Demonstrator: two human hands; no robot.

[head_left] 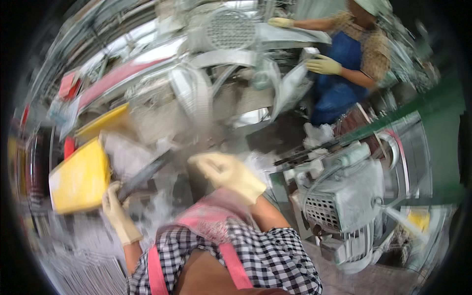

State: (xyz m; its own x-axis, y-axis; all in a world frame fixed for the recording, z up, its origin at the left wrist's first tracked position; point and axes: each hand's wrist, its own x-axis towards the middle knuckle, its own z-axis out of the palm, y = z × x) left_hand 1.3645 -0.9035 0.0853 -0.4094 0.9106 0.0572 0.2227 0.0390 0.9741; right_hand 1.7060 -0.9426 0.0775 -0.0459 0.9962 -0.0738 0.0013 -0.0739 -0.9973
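Both my hands wear cream gloves, and motion blurs the view. My left hand (117, 212) is at the lower right corner of a yellow bin (78, 178), its fingers bent. Beside those fingers is the lower end of a dark, slanting bar (147, 173); whether they grip the bar, the bin's edge or something else is too smeared to tell. In front of my chest, my right hand (230, 176) points to the left with its fingers curled together toward the thumb. Anything inside that hand is hidden.
Across from me, a co-worker in a blue apron (339, 54) stands at machinery with a round grille (231, 29). To my right is a grey machine housing (351, 191) with a perforated panel, below a green rail (403, 110). A red box (70, 84) stands far left.
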